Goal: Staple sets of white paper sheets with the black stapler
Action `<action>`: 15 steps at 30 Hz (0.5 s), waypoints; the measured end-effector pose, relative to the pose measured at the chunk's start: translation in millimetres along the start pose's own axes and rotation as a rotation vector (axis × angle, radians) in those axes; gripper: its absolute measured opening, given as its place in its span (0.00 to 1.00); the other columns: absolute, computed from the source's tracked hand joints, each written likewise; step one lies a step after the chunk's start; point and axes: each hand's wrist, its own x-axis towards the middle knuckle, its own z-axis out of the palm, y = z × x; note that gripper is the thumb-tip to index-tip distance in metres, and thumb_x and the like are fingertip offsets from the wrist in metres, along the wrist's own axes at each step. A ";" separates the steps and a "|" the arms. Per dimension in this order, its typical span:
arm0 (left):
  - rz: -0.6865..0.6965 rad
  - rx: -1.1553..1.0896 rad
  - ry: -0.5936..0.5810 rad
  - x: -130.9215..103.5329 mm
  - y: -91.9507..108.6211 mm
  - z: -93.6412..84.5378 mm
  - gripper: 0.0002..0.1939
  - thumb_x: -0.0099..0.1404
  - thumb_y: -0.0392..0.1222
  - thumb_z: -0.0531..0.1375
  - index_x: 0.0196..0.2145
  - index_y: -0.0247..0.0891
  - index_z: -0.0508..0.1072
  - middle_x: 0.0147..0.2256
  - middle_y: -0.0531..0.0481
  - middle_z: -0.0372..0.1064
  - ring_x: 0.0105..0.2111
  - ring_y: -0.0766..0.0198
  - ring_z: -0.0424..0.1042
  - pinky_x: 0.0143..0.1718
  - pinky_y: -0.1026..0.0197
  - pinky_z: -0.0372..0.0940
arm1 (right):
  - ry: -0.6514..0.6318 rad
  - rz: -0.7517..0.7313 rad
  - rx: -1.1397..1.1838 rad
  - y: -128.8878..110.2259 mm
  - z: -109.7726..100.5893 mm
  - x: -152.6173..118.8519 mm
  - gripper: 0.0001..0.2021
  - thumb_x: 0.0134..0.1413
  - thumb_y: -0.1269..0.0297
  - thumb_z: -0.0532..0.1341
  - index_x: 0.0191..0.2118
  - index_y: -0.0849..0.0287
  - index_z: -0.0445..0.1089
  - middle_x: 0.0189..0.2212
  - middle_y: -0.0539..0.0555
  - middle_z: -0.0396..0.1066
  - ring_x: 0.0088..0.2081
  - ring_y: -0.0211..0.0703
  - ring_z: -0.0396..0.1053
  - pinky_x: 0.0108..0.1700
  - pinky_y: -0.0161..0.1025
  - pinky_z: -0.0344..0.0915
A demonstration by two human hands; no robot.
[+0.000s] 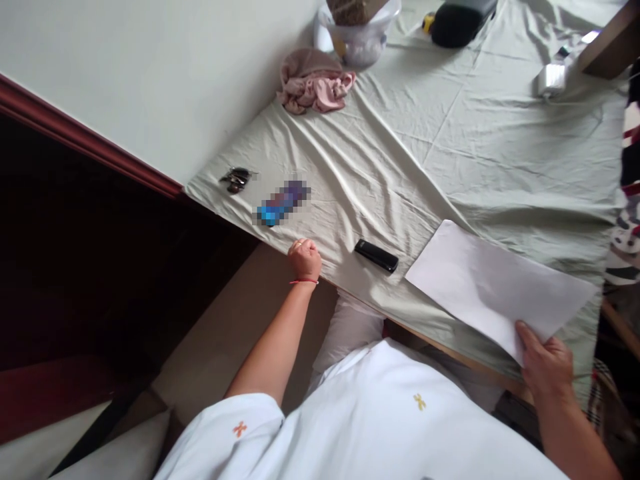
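Note:
My left hand [304, 260] is closed in a fist at the front edge of the cloth-covered table, a ring and a red bracelet on it; nothing shows in its fingers. To its right lies a black stapler [376, 256]. White paper sheets [493, 280] extend over the cloth at the right. My right hand [547, 363] grips their near edge, thumb on top and the other fingers mostly hidden underneath. Beyond my left hand is a blurred-out blue and purple object [281, 203].
A bunch of keys [237, 179] lies near the left corner. Crumpled pink cloth [315, 81] and a translucent plastic tub [363, 40] stand by the wall. Farther right are a black case [460, 23] and a white adapter [551, 80]. Pale green cloth [400, 153] covers the table in wrinkles.

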 end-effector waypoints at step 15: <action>0.456 -0.191 -0.198 -47.2 64.3 -35.8 0.23 0.63 0.40 0.62 0.56 0.39 0.71 0.58 0.37 0.70 0.61 0.49 0.67 0.64 0.48 0.59 | -0.295 0.280 0.165 -18.8 -22.1 -18.6 0.25 0.19 0.57 0.79 0.30 0.60 0.76 0.21 0.50 0.75 0.22 0.39 0.71 0.24 0.33 0.70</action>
